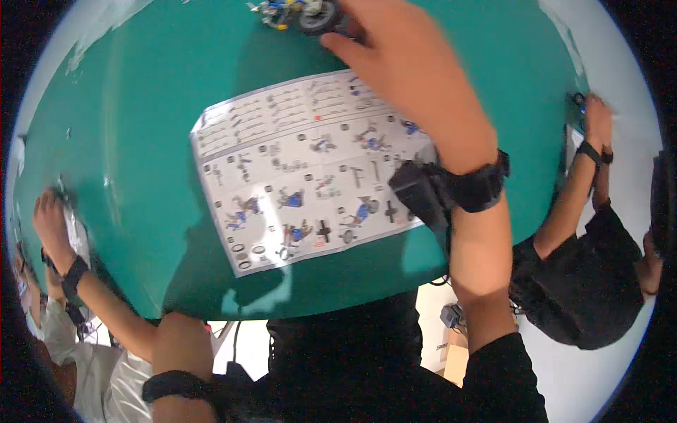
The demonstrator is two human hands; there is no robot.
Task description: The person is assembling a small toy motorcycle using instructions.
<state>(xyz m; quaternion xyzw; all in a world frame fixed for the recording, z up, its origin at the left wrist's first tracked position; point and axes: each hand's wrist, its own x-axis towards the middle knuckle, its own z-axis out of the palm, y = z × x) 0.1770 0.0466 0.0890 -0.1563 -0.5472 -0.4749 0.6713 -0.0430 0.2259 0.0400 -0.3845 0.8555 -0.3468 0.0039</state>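
At the top edge of the head view my right hand (pixel 395 56) is closed around the wheel end of a small toy vehicle (pixel 289 13). The toy has a black tyre, with blue, yellow and grey parts sticking out to the left. Its upper part, and some of my fingers, are cut off by the picture's edge. Under my right forearm lies a printed instruction sheet (pixel 282 183) with rows of small assembly drawings. At the near table edge, lower left, is my left hand (pixel 185 338), slightly blurred; its fingers do not show.
The green table (pixel 134 127) curves around me. Another person's hand (pixel 51 218) works at the left, beside a pale sheet. On the right, a person in black has a hand (pixel 598 116) at a small dark object. A cardboard box (pixel 456 356) stands below the table.
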